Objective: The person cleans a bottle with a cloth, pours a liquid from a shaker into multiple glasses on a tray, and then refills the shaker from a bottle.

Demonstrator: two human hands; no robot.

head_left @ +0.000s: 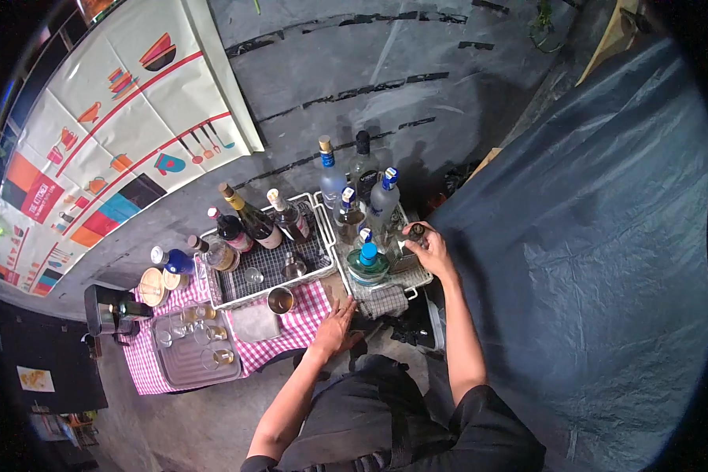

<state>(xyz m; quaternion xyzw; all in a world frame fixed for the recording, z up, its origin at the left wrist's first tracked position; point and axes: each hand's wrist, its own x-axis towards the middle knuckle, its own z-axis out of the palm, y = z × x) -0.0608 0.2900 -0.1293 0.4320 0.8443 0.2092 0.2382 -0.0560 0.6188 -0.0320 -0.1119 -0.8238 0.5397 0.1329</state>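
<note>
My right hand [433, 253] is closed round the top of a dark-necked bottle [417, 231] at the right end of a white wire rack [340, 267]. Most of that bottle's body is hidden. Flat on the table's front edge lies my left hand [337, 326], fingers apart and holding nothing. It is nearest to a metal cup [281, 300] with brownish inside and a grey checked cloth [384, 302] hanging over the rack's front. Between my hands stands a squat clear-green bottle [367, 272] with a blue cap. Several taller clear bottles crowd behind it.
A second wire basket [228, 302] holds several bottles and small glasses. On a pink checked tablecloth [311, 308] lie a folded grey cloth [256, 323] and a clear tray [169, 370] with several glasses. A dark plastic sheet [574, 259] hangs close on the right.
</note>
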